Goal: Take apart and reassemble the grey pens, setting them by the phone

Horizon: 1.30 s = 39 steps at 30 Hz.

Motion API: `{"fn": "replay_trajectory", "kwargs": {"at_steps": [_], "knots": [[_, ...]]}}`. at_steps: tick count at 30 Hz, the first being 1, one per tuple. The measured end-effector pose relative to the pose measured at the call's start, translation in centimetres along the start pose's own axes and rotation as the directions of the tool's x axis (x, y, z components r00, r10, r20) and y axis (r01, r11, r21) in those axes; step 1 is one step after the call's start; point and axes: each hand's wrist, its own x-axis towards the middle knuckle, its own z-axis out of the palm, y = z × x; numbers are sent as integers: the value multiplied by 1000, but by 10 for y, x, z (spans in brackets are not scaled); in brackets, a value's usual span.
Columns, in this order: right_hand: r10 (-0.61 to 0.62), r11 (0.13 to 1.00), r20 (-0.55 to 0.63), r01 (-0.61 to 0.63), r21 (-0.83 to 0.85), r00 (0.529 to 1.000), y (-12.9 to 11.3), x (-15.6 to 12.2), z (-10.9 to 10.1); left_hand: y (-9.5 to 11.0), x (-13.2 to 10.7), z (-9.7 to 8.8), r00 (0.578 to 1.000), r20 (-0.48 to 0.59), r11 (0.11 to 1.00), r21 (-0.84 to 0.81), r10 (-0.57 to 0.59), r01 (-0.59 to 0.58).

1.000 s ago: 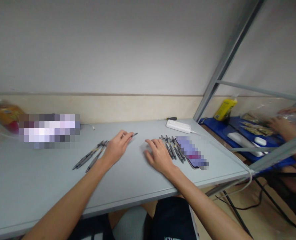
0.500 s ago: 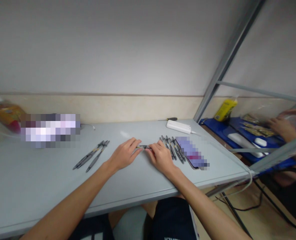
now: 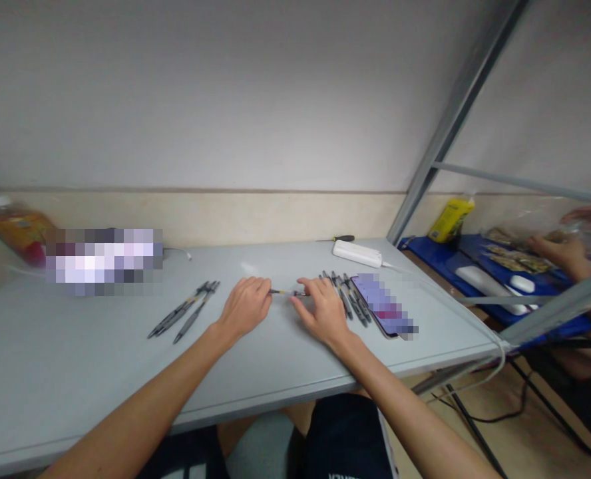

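Observation:
My left hand [image 3: 245,307] and my right hand [image 3: 324,310] meet at the middle of the grey table [image 3: 76,359], each pinching one end of a dark pen [image 3: 286,292] held level between them. A small bunch of dark pens [image 3: 183,317] lies to the left of my left hand. A row of several more pens [image 3: 348,297] lies just right of my right hand, beside a phone [image 3: 383,306] with a blurred screen.
A white power adapter [image 3: 356,252] and a small screwdriver [image 3: 341,237] lie at the back of the table. A blurred box [image 3: 103,259] and a bottle [image 3: 13,229] sit far left. Another person's hands [image 3: 568,249] work over a blue tray [image 3: 475,266] beyond the metal frame [image 3: 440,146].
My left hand brought a pen from the left to the middle. My right hand lifted off the table and took hold of its other end; both hands now grip it.

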Motion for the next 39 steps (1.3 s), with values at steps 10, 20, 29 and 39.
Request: {"fn": "replay_trajectory", "kwargs": {"at_steps": [10, 20, 29, 39], "knots": [[-26, 997, 228, 41, -63, 973, -8, -2, 10, 1, 0, -3, 1000, 13, 1000, -4, -5, 5], [30, 700, 624, -462, 545, 781, -18, 10, -4, -5, -2, 2, 989, -148, 1000, 15, 17, -15], [-26, 992, 348, -20, 128, 937, -26, 7, -3, -4, -3, 2, 987, 37, 988, -5, -155, 156], [121, 966, 298, -182, 185, 947, -7, 14, -9, -10, 1, -6, 995, -100, 965, -256, 26, -51]]}}
